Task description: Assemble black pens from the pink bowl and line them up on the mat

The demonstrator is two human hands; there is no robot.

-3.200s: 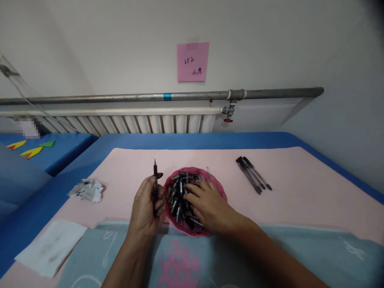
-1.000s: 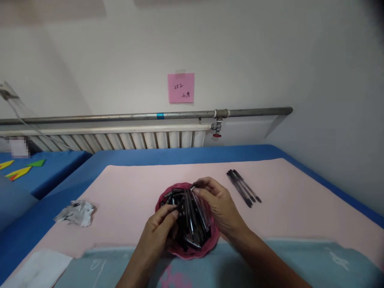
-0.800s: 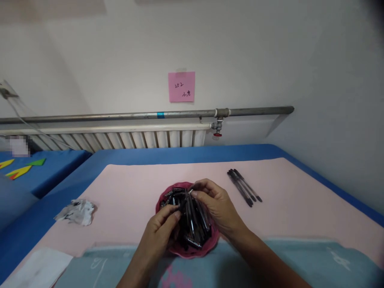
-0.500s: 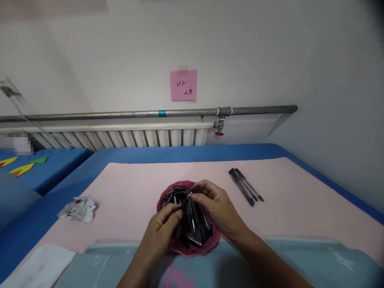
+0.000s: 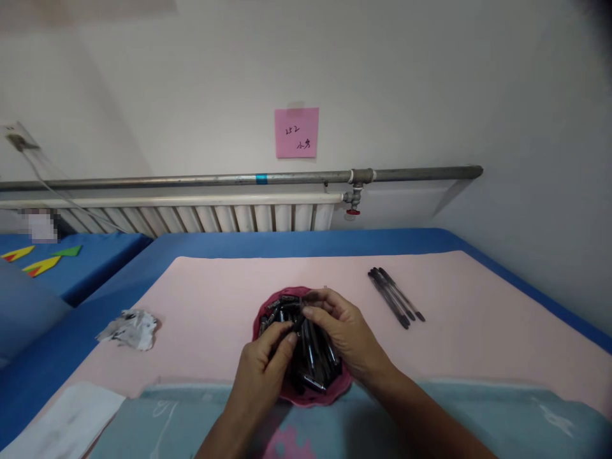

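Note:
Over a dark pink basket [image 5: 345, 382] full of black and clear pen parts [image 5: 314, 354], both hands are pinched together on one slim black pen [image 5: 298, 322]. My left hand [image 5: 261, 363] is closed, thumb and forefinger gripping the lower end. At the upper end, my right hand [image 5: 349, 331] is closed too, its thumb and fingertips on the pen's tip region. Fingers cover much of the pen, so whether it is one piece or two joined parts cannot be made out. Several assembled-looking black-capped pens [image 5: 394, 296] lie side by side to the right of the basket.
Crumpled, black-stained tissue [image 5: 131, 329] lies at the left on the pink table cover [image 5: 205, 306]. A white sheet [image 5: 71, 417] is at the lower left. A blue-green cloth [image 5: 468, 414] covers the near edge. Behind the table are a radiator [image 5: 243, 217] and a metal pipe [image 5: 191, 182].
The bright tip between my fingertips half a second ago is now covered, and the hands have stayed pinched above the basket. The whole view has shifted slightly.

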